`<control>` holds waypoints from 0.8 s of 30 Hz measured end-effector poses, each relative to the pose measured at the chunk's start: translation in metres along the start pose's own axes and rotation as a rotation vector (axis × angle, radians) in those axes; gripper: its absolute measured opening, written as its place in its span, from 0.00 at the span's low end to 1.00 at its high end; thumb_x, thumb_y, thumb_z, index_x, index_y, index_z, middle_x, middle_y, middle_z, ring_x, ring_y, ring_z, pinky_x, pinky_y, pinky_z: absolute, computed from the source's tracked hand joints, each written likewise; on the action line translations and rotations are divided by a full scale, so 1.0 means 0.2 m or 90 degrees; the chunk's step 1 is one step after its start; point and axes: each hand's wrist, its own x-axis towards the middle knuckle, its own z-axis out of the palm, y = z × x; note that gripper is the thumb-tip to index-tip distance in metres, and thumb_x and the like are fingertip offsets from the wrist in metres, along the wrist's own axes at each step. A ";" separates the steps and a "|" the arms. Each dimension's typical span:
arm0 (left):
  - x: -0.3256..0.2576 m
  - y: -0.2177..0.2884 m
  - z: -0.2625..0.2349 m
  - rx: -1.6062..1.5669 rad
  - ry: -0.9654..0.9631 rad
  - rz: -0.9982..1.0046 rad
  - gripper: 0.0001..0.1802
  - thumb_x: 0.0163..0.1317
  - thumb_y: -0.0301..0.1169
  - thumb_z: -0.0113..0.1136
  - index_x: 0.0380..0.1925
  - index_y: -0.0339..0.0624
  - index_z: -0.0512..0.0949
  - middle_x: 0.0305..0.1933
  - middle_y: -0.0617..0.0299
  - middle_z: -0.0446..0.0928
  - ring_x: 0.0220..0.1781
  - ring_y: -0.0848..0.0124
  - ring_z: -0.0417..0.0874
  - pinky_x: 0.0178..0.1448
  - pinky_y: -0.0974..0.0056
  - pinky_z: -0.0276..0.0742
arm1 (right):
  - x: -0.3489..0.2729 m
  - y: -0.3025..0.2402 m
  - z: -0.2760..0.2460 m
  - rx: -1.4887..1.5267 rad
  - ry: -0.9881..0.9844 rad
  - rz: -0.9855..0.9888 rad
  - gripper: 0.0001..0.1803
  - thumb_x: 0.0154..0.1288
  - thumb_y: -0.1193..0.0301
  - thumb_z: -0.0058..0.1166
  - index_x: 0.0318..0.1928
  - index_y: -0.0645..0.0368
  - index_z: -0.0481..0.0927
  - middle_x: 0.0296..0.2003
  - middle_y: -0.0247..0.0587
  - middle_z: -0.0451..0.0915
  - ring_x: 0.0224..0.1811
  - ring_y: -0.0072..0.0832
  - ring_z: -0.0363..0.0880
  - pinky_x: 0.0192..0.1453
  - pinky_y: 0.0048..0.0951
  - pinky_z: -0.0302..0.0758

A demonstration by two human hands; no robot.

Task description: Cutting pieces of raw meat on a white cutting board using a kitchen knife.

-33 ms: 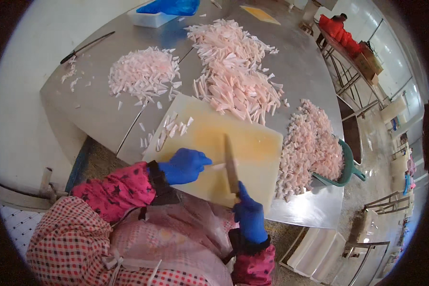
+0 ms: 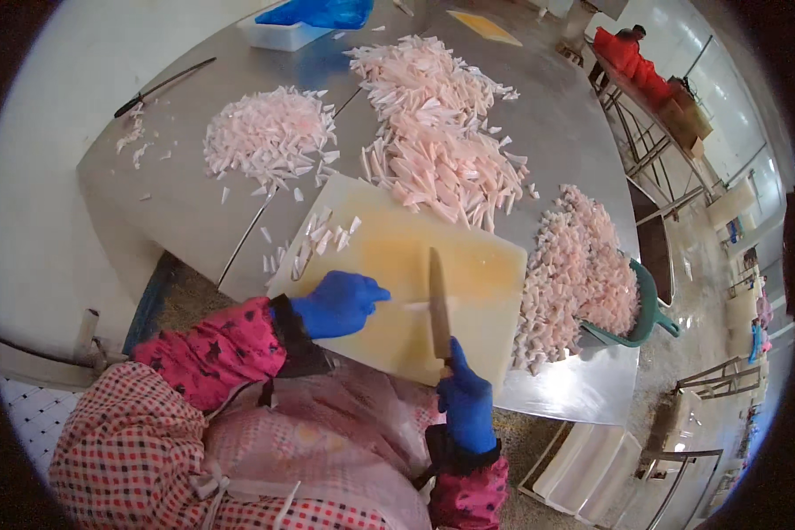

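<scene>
Guide the knife point(image 2: 439, 309), grasped in the right hand point(image 2: 466, 405), squarely over the strip point(image 2: 415, 306) on the board point(image 2: 389, 349), and tuck the left hand point(image 2: 337, 305), curled near the strip with grip too hidden to tell, back from the knife.

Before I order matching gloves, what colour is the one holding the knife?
The right glove is blue, showing best in the head view.

tbh there's room to pass over the cutting board point(image 2: 490, 300) R of the knife point(image 2: 438, 305), but strip pile point(image 2: 450, 168) blocks far edge & chopped pile point(image 2: 565, 274) the R side.
</scene>
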 end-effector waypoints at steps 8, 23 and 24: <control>0.16 0.13 0.02 -0.011 0.046 0.171 0.09 0.44 0.28 0.54 0.28 0.42 0.76 0.28 0.53 0.71 0.30 0.53 0.73 0.33 0.51 0.69 | -0.13 -0.06 -0.03 -0.056 0.010 0.018 0.28 0.54 0.86 0.40 0.58 0.62 0.64 0.30 0.27 0.69 0.26 0.14 0.62 0.30 0.13 0.62; 0.23 0.18 0.19 -0.018 -0.021 0.049 0.04 0.42 0.29 0.51 0.20 0.42 0.75 0.25 0.51 0.73 0.29 0.51 0.75 0.33 0.49 0.70 | 0.07 0.00 -0.08 -0.296 0.049 -0.157 0.27 0.57 0.81 0.41 0.59 0.54 0.65 0.21 0.37 0.71 0.21 0.18 0.66 0.27 0.22 0.67; 0.22 0.18 0.19 -0.004 -0.023 0.030 0.04 0.43 0.29 0.52 0.19 0.42 0.75 0.25 0.51 0.73 0.28 0.52 0.75 0.33 0.50 0.70 | 0.02 -0.02 -0.10 -0.339 0.086 -0.190 0.27 0.56 0.80 0.41 0.59 0.53 0.64 0.21 0.42 0.73 0.20 0.21 0.69 0.27 0.24 0.67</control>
